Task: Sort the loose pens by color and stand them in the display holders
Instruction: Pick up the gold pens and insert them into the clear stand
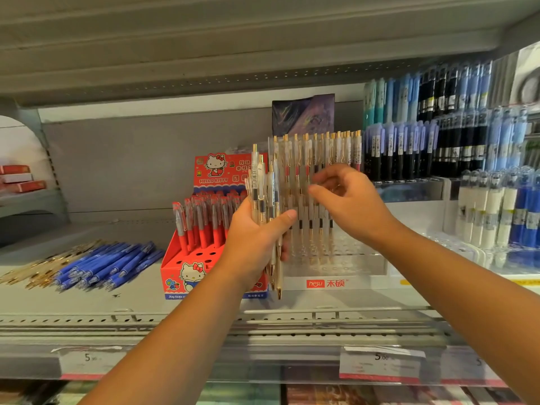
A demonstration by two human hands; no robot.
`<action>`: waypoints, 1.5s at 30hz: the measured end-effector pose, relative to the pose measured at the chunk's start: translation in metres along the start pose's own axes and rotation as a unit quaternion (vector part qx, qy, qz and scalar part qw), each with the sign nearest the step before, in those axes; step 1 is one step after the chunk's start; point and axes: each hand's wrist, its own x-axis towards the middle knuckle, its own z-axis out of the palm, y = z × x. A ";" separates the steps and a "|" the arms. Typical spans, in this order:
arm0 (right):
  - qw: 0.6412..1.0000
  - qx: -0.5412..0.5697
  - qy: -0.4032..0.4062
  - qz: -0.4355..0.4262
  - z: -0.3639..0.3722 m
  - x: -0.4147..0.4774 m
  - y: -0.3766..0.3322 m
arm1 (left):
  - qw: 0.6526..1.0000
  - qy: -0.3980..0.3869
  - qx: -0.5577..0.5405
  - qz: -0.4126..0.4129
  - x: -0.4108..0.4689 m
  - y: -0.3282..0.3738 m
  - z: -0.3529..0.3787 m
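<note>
My left hand grips a bundle of clear pens with gold clips, held upright in front of the shelf. Just right of it my right hand hovers with loosely curled fingers in front of the clear acrylic display holder, where several matching gold-clip pens stand in rows. Nothing shows between the right fingers. A red cartoon-cat display box holds several red pens. Loose blue pens and loose gold-clip pens lie on the shelf at left.
Racks of blue, black and white pens fill the right side of the shelf. A dark card stands behind the clear holder. Price labels run along the shelf's front rail. Small red boxes sit far left.
</note>
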 end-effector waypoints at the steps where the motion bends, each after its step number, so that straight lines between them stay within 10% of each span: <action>1: 0.997 0.064 -0.025 0.022 0.002 -0.001 -0.006 | 1.000 -0.004 0.003 -0.001 0.000 0.000 0.000; 24: 0.891 0.433 -0.045 0.132 -0.003 0.003 -0.024 | 0.998 0.025 -0.047 -0.024 0.006 -0.003 -0.004; 31: 0.984 0.156 0.087 0.025 -0.026 0.010 -0.003 | 0.999 0.040 0.002 -0.004 0.007 -0.007 -0.006; 45: 0.990 -0.007 0.139 0.005 -0.029 0.009 0.031 | 0.999 0.024 0.025 0.017 0.005 -0.006 -0.005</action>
